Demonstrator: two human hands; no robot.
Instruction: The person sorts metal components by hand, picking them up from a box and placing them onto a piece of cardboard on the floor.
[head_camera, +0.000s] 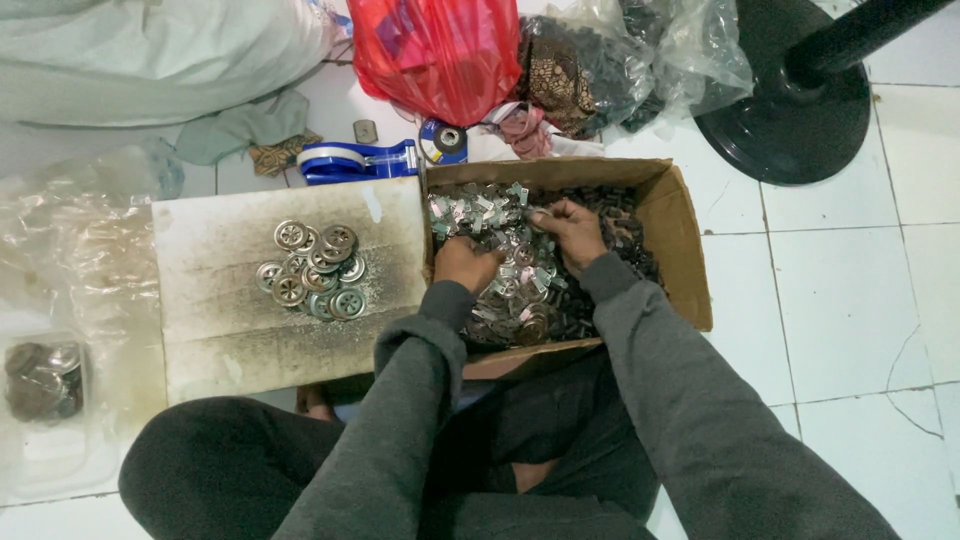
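Metal clips (500, 270) heaped in the cardboard box (680, 250) are sifted by the left hand (465, 262), curled into them, while one is pinched by the right hand (572, 228), lifted clear for sorting.

The left hand's (466, 262) fingertips are buried among the metal parts (505, 270), so its grip cannot be told. The right hand (572, 232) pinches something too small to identify. At 12 o'clock the red bag (440, 50) is cut by the edge; at 9 o'clock a blurred container (42, 380) holds unclear discs.
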